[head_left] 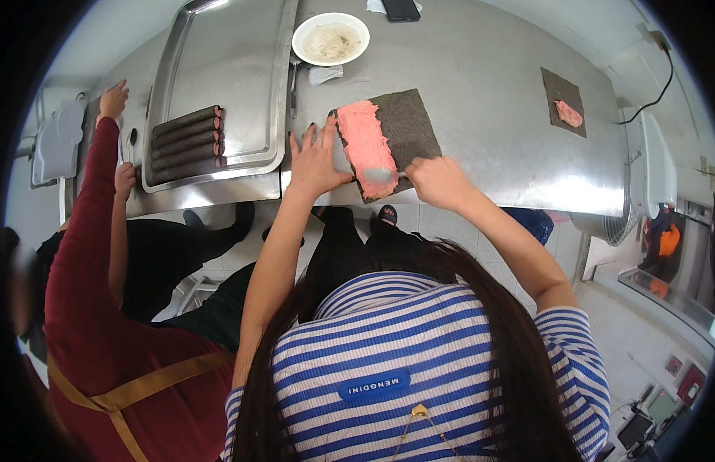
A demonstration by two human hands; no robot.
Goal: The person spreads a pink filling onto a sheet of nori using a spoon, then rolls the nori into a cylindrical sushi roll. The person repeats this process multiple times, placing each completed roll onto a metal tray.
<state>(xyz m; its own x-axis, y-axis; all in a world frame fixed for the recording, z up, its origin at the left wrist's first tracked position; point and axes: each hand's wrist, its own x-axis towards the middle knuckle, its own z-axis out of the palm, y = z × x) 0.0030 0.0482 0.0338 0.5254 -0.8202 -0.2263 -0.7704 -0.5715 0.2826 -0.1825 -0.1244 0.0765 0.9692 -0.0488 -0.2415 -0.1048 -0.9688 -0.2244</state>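
1. The left hand (pixel 317 160) lies flat, fingers spread wide, holding nothing, pressing the near-left edge of a dark, rough, square seaweed sheet (pixel 407 127).
2. The right hand (pixel 437 181) is closed on the handle of a metal spoon (pixel 380 175); its bowl rests between the two hands, on the near end of a pink paste (pixel 365 142).
3. The paste is soft and smeared in a long strip along the sheet's left side, just beyond the left hand's fingertips; the rest of the sheet is bare.
4. Left of the left hand a shallow steel tray (pixel 219 46) holds dark finished rolls (pixel 188 140), stacked side by side.
5. Beyond the hands stands a round white plate (pixel 330 38), smeared pale inside.
6. Far right of the right hand lies a second sheet (pixel 564 100) with a small pink dab.
7. All rests on a smooth steel table (pixel 488 85); its near edge runs just under both wrists, and the sheet's near corner reaches it.
8. Tiled floor shows below.
9. Another person in a red sleeve (pixel 84 223) stands close at the left, their hand (pixel 112 98) at the table's far-left edge.
10. Bare steel lies between the two sheets.
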